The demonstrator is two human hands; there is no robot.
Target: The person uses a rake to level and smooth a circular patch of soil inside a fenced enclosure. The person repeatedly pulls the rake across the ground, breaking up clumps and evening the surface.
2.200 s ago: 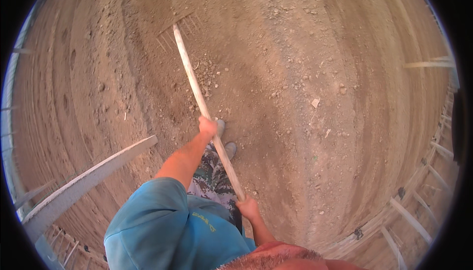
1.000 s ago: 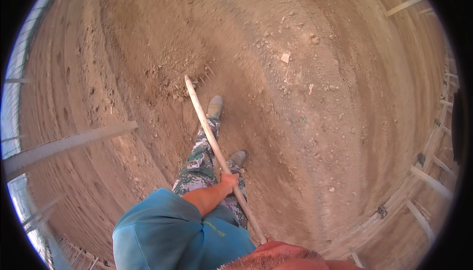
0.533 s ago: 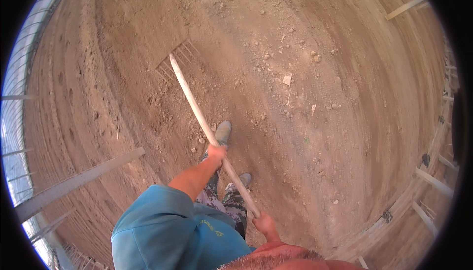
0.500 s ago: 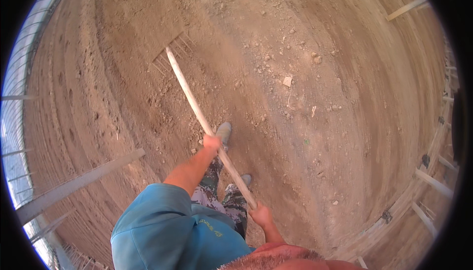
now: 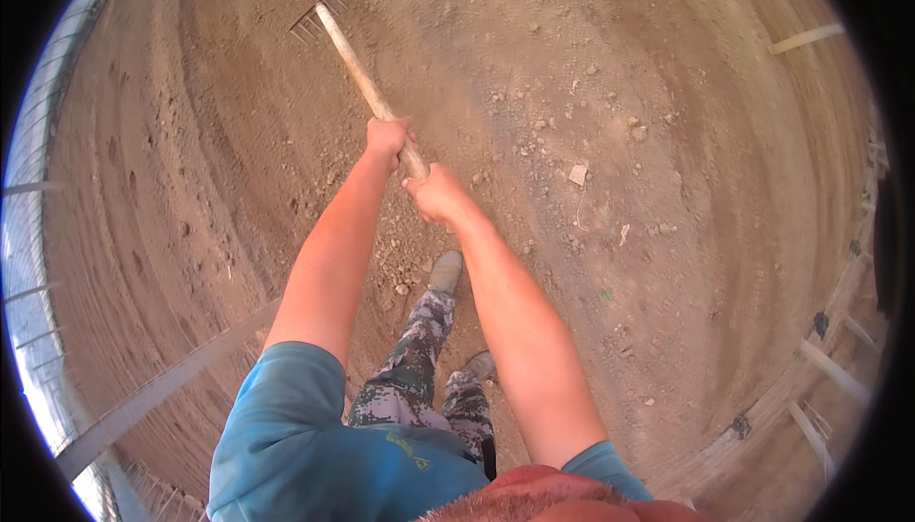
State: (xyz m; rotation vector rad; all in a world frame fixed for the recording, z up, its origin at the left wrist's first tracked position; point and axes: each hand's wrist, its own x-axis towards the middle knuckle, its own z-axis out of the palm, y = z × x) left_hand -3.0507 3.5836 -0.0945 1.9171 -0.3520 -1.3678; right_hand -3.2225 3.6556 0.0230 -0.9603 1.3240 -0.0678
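Observation:
Both arms stretch forward along a wooden-handled rake (image 5: 355, 69). Farther along the pole, my left hand (image 5: 388, 139) is wrapped around it. Close behind, my right hand (image 5: 437, 192) grips the handle near its rear end. The rake's toothed metal head (image 5: 319, 12) rests on the brown soil at the far left, several tines showing. Below my hands are my legs in camouflage trousers, with one shoe (image 5: 445, 271) ahead of the other.
Loose clods and stones (image 5: 405, 250) lie in front of my feet. A pale flat scrap (image 5: 578, 174) sits on the soil to the right. Grey posts (image 5: 167, 388) stand at the left beside a bright translucent wall (image 5: 33, 160). More posts (image 5: 834, 369) line the right edge.
The rake has moved away from me, its head now farther off. Both arms have extended forward, and my right hand has come up close behind my left.

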